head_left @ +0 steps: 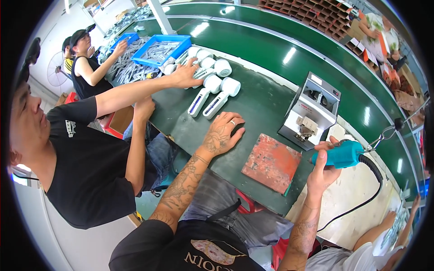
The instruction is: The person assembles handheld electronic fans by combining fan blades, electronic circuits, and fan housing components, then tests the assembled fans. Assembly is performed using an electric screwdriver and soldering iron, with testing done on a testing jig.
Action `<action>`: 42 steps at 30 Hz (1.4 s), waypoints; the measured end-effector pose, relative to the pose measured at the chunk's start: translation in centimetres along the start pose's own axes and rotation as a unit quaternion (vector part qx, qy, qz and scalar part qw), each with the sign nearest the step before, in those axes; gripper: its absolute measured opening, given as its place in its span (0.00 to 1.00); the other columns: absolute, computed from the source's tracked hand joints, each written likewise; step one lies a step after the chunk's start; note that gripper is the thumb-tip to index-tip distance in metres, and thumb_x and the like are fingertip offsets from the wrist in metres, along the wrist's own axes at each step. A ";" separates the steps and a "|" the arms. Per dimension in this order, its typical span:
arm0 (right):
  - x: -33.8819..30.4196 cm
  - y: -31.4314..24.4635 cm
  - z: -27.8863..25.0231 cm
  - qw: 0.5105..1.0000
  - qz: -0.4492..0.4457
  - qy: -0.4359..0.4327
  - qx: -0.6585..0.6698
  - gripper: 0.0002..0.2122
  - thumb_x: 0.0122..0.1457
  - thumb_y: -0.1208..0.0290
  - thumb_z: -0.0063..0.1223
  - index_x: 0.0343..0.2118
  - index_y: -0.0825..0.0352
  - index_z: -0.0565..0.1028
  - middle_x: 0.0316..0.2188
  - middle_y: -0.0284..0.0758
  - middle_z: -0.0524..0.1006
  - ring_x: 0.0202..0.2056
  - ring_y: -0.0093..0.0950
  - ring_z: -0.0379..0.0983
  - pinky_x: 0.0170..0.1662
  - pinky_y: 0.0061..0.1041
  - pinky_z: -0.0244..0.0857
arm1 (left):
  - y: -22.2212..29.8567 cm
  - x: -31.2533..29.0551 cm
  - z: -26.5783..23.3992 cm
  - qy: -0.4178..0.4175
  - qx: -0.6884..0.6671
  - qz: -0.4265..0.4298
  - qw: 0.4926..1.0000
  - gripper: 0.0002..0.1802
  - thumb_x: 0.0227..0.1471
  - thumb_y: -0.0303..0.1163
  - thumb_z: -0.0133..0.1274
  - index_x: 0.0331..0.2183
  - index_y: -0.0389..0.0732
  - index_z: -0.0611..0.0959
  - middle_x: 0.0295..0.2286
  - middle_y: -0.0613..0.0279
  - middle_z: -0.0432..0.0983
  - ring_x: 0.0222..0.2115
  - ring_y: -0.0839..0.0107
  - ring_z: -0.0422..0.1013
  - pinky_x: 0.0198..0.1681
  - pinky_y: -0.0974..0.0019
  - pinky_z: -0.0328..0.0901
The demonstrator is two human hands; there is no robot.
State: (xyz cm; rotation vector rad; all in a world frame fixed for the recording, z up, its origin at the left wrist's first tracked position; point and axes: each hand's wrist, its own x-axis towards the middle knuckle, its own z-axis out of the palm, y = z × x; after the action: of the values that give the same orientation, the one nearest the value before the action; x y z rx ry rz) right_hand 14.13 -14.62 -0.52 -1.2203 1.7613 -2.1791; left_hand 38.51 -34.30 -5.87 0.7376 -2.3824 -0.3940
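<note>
My left hand (pixel 224 132), with a ring on one finger, rests on the dark green worktable (pixel 190 135). Its thumb and forefinger are apart, with a dark patch between them that I cannot make out. My right hand (pixel 322 169) is closed round a teal electric screwdriver (pixel 344 155), which hangs from a wire hook and trails a black cord. Ahead of my left hand lie two pale shower heads (pixel 216 105) side by side, their handles toward me. More shower heads (pixel 222 67) lie behind them. Between my hands is a worn red mat (pixel 272 162).
A grey metal box-shaped machine (pixel 312 106) stands beyond the mat. At left, a co-worker's hand (pixel 184 74) reaches over the shower heads. Farther back are a blue tray (pixel 183 45) of grey parts and another co-worker (pixel 92 67). A green conveyor (pixel 271 49) runs along the far side.
</note>
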 end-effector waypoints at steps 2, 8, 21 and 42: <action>0.0 -0.1 0.1 1.000 -0.002 0.000 -0.001 0.25 0.64 0.62 0.62 0.57 0.76 0.69 0.36 0.36 0.80 0.46 0.28 0.75 0.54 0.31 0.67 | -0.2 -0.1 0.0 0.005 0.002 0.005 1.000 0.13 0.56 0.33 0.61 0.44 0.41 0.82 0.45 0.59 0.76 0.48 0.56 0.71 0.54 0.55 0.66; 0.0 -0.1 0.1 1.000 -0.003 -0.011 -0.013 0.27 0.65 0.58 0.60 0.57 0.76 0.69 0.37 0.36 0.80 0.47 0.28 0.74 0.58 0.34 0.65 | 0.1 0.0 -0.1 0.001 0.003 0.001 1.000 0.13 0.56 0.33 0.61 0.44 0.41 0.82 0.45 0.59 0.76 0.48 0.57 0.71 0.54 0.56 0.66; -0.4 -0.3 0.4 1.000 0.000 -0.016 -0.017 0.27 0.66 0.59 0.59 0.58 0.76 0.68 0.36 0.35 0.80 0.46 0.28 0.74 0.54 0.31 0.67 | 0.2 -0.6 -0.6 0.001 -0.002 -0.007 1.000 0.13 0.57 0.33 0.60 0.44 0.40 0.82 0.46 0.60 0.76 0.49 0.58 0.70 0.55 0.56 0.66; 0.3 -0.6 -1.6 0.992 -0.077 -0.025 -0.098 0.21 0.58 0.68 0.67 0.52 0.67 0.74 0.43 0.43 0.77 0.41 0.40 0.77 0.44 0.36 0.69 | 1.5 0.0 0.8 -0.015 -0.020 0.016 1.000 0.13 0.60 0.26 0.56 0.46 0.34 0.81 0.47 0.47 0.76 0.50 0.46 0.70 0.57 0.51 0.64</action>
State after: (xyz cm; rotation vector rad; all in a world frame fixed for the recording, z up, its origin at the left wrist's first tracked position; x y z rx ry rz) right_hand 13.17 -13.29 0.12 -1.4876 1.9614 -2.0698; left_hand 37.34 -33.01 -5.80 0.6789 -2.4052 -0.4400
